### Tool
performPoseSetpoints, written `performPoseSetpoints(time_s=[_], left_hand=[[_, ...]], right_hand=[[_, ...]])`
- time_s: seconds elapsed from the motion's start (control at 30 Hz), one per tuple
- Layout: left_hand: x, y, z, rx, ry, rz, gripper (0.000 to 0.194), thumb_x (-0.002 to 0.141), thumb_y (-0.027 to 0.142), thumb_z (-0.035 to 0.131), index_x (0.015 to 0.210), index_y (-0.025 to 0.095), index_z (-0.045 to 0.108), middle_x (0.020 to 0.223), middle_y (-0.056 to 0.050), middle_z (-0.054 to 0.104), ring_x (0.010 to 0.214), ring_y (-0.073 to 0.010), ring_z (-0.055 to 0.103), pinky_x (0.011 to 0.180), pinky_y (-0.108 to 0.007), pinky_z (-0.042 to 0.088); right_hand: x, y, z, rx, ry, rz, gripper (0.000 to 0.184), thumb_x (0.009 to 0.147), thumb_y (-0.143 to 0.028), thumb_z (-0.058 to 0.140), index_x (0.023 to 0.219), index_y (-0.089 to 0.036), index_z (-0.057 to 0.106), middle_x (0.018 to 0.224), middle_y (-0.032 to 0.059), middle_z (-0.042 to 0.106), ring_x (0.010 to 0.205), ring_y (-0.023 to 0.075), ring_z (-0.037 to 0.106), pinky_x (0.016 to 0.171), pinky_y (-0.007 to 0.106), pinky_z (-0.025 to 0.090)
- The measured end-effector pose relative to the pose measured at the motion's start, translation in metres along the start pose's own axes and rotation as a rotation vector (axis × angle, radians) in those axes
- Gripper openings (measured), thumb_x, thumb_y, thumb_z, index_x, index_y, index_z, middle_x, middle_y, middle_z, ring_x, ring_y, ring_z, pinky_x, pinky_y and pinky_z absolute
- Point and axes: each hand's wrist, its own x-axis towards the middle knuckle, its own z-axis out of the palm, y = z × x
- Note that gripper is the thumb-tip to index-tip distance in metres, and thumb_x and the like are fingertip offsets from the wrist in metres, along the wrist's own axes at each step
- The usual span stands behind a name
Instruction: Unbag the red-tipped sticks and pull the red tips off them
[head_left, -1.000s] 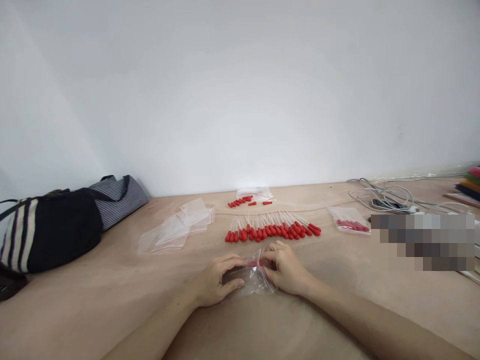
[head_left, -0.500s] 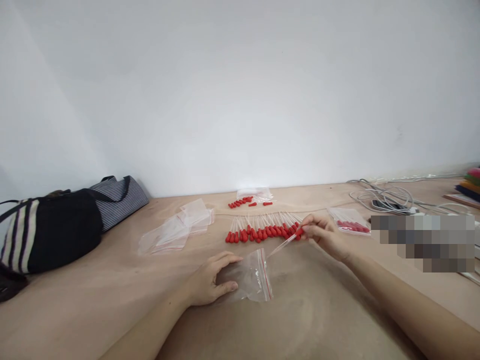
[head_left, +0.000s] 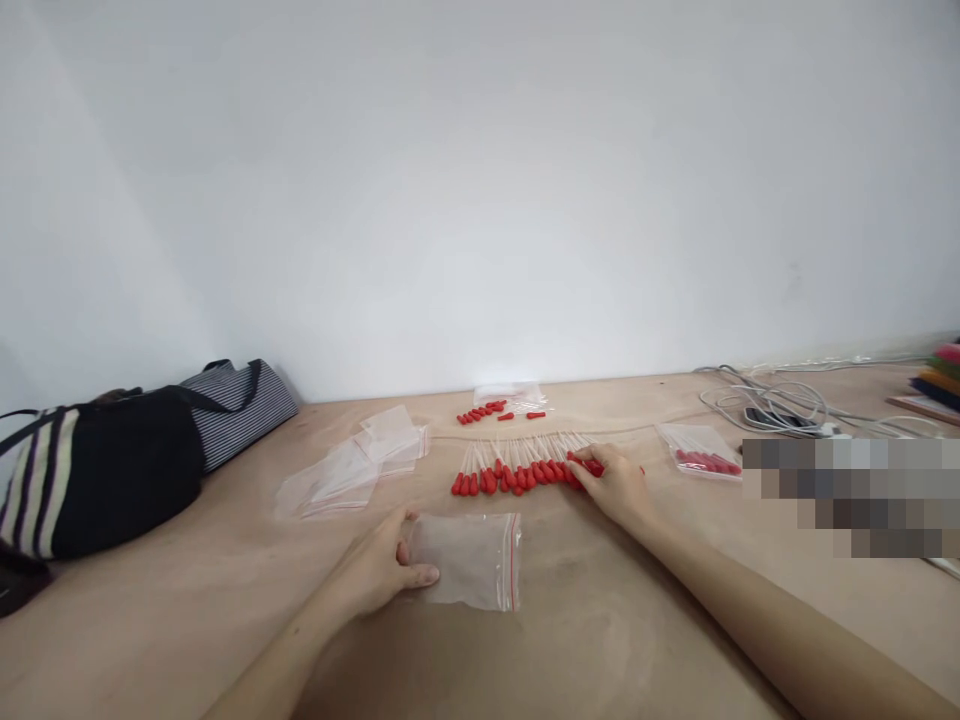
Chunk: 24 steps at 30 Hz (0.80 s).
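Indoor workspace, brown table (head_left: 585,620), white wall (head_left: 480,180), zip bags (head_left: 341,475), red-bulbed droppers (head_left: 519,477), tangled cables (head_left: 742,388)

Clear plastic zip bag (head_left: 465,560), approx. rectangular, lying abt flat on the surface (head_left: 570,650), mouth to the R w/ a thin red line (head_left: 513,565) along it; film shiny nr the mouth, lightly wrinkled. Just beyond: droppers (head_left: 517,477) in a side-by-side row, red bulbs (head_left: 491,483) toward the near side, thin translucent stems (head_left: 521,452) pointing away, some overlapping; R end of row partly hidden.
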Motion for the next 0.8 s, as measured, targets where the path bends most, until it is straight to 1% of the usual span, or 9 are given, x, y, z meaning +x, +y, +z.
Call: performPoseSetpoints(time_s=[0.07,0.17,0.27,0.37,0.47,0.57,0.67,0.73,0.8], left_hand=[[-0.002,0.0,-0.001,-0.038,0.018,-0.004,0.065,0.056,0.039,0.061,0.112,0.015,0.039,0.078,-0.001,0.055,0.069,-0.0198,0.054,0.06,-0.028,0.04],[-0.001,-0.002,-0.002,-0.051,0.085,0.034,0.046,0.053,0.03,0.061,0.095,0.018,0.045,0.085,-0.002,0.054,0.074,-0.0189,0.052,0.063,-0.027,0.039],[0.003,-0.007,-0.001,-0.123,0.001,0.034,0.026,0.053,0.026,0.057,0.073,0.019,0.042,0.064,0.004,0.049,0.059,-0.0141,0.048,0.052,-0.023,0.036],[0.01,-0.016,-0.01,-0.268,-0.058,0.076,0.02,0.055,0.03,0.056,0.064,0.019,0.042,0.054,0.006,0.045,0.051,-0.0112,0.045,0.047,-0.02,0.033],[0.023,-0.036,-0.038,-0.261,0.182,0.087,0.02,0.061,0.036,0.053,0.067,0.017,0.048,0.06,0.002,0.053,0.054,-0.0123,0.05,0.05,-0.021,0.038],[0.039,-0.064,-0.072,0.045,0.528,-0.068,0.017,0.068,0.031,0.049,0.075,0.016,0.052,0.066,-0.001,0.057,0.06,-0.0153,0.055,0.057,-0.025,0.043],[0.051,-0.085,-0.09,0.2,0.59,-0.1,0.02,0.07,0.024,0.047,0.081,0.012,0.058,0.094,-0.012,0.059,0.091,-0.0262,0.055,0.077,-0.037,0.042],[0.056,-0.09,-0.087,0.262,0.601,-0.065,0.028,0.075,0.026,0.043,0.093,0.013,0.06,0.12,-0.014,0.047,0.115,-0.0321,0.038,0.092,-0.048,0.029],[0.058,-0.089,-0.074,0.337,0.541,-0.01,0.037,0.08,0.032,0.037,0.11,0.019,0.055,0.135,-0.01,0.034,0.127,-0.0306,0.021,0.098,-0.053,0.014]], right_hand=[[-0.001,-0.003,0.0,-0.135,-0.025,-0.061,0.02,0.073,-0.039,0.05,0.071,-0.023,0.062,0.073,0.0016,0.066,0.076,0.0194,0.057,0.074,0.035,0.038],[-0.002,-0.005,-0.003,-0.233,-0.02,-0.115,0.022,0.075,-0.041,0.049,0.072,-0.026,0.063,0.075,0.0006,0.066,0.077,0.0198,0.056,0.074,0.035,0.034],[-0.005,-0.003,-0.01,-0.263,0.031,-0.122,0.025,0.077,-0.041,0.045,0.071,-0.025,0.063,0.077,0.0005,0.066,0.078,0.019,0.056,0.072,0.034,0.032],[-0.006,0.007,-0.02,-0.272,0.098,-0.132,0.024,0.076,-0.038,0.043,0.077,-0.024,0.061,0.08,0.0012,0.065,0.079,0.0184,0.055,0.073,0.033,0.031],[-0.005,0.024,-0.036,-0.259,0.182,-0.071,0.029,0.073,-0.04,0.044,0.091,-0.021,0.057,0.079,0.0026,0.064,0.075,0.0183,0.055,0.073,0.034,0.032],[0.001,0.042,-0.056,-0.312,0.247,0.117,0.035,0.072,-0.042,0.042,0.096,-0.02,0.056,0.08,0.0044,0.064,0.074,0.0201,0.055,0.071,0.035,0.034],[0.007,0.056,-0.075,-0.51,0.125,0.281,0.033,0.073,-0.045,0.04,0.083,-0.022,0.061,0.081,0.0069,0.064,0.081,0.0258,0.054,0.073,0.042,0.033],[0.009,0.064,-0.083,-0.62,0.034,0.35,0.035,0.072,-0.047,0.04,0.082,-0.023,0.063,0.087,0.0088,0.063,0.088,0.03,0.053,0.074,0.046,0.032],[0.009,0.071,-0.087,-0.675,-0.015,0.402,0.038,0.071,-0.05,0.041,0.087,-0.024,0.064,0.094,0.0103,0.062,0.091,0.0318,0.053,0.075,0.047,0.033]])
